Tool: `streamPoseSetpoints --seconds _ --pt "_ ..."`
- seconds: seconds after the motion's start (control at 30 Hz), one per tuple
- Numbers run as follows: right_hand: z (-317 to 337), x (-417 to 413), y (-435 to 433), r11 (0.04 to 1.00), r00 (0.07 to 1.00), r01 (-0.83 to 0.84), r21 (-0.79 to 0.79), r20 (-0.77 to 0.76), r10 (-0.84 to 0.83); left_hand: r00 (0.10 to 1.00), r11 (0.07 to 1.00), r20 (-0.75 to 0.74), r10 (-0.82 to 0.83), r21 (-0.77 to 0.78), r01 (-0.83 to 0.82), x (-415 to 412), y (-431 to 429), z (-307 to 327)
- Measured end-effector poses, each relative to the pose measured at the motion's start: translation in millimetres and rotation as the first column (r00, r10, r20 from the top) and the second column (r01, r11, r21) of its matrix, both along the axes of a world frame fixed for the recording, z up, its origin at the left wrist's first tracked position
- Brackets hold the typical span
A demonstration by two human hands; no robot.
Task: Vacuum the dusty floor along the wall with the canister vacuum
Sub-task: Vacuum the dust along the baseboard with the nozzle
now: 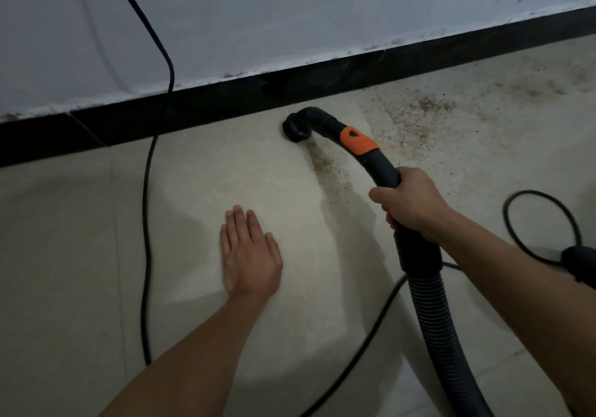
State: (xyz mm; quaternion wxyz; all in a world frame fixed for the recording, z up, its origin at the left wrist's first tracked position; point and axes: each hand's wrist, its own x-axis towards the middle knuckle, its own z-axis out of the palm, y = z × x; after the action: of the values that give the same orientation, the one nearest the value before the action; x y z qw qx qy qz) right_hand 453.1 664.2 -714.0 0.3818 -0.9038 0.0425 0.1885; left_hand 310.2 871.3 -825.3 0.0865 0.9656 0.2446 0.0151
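- Vacuum nozzle (295, 129) pressed to the pale floor (96, 239) just beside the black baseboard (225, 100) — brown dust (419, 120) to its right.
- Right hand (412, 204) grips the curved hose handle (371, 155).
- Left hand (248, 255) — fingers spread, flat on the floor.

Open floor (80, 239) lies left of the left hand (250, 255), crossed only by a cord (146, 223) running down from the wall (290, 13). To the right, the hose (429, 303) and a looped cable (516, 239) block the way. The nozzle (295, 129) sits near the skirting (354, 75).
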Motion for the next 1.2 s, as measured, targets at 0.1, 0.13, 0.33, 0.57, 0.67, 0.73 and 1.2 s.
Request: streamPoseSetpoints --seconds 0.1,0.13,0.33,0.57,0.67,0.73,1.2 --pt "4 7 -24 0.99 0.99 0.139 0.022 0.003 -0.139 1.0 1.0 0.0 -0.004 -0.002 0.004 -1 1 1" --pt "6 10 -36 0.978 0.979 0.206 0.023 0.007 -0.206 1.0 1.0 0.003 -0.004 -0.001 0.004 0 1 1" --pt "11 -8 -68 0.976 0.975 0.218 -0.016 -0.03 -0.218 1.0 1.0 0.01 0.001 -0.003 -0.001 -1 1 -1" --pt "3 -27 -30 0.996 0.996 0.09 -0.013 0.017 -0.09 0.999 1.0 0.032 -0.001 -0.012 0.001 -1 0 -2" --pt "3 -23 -22 0.999 0.999 0.051 0.004 -0.01 -0.051 0.999 1.0 0.037 -0.005 -0.026 0.006 -2 1 -3" --pt "4 -12 -27 0.991 0.991 0.133 0.004 0.004 -0.133 0.999 0.999 0.036 -0.006 -0.035 0.007 -3 1 -4" --pt "14 -34 -31 0.977 0.976 0.214 -0.012 -0.039 -0.214 0.997 0.999 0.07 -0.031 -0.033 0.033 -5 4 -8"
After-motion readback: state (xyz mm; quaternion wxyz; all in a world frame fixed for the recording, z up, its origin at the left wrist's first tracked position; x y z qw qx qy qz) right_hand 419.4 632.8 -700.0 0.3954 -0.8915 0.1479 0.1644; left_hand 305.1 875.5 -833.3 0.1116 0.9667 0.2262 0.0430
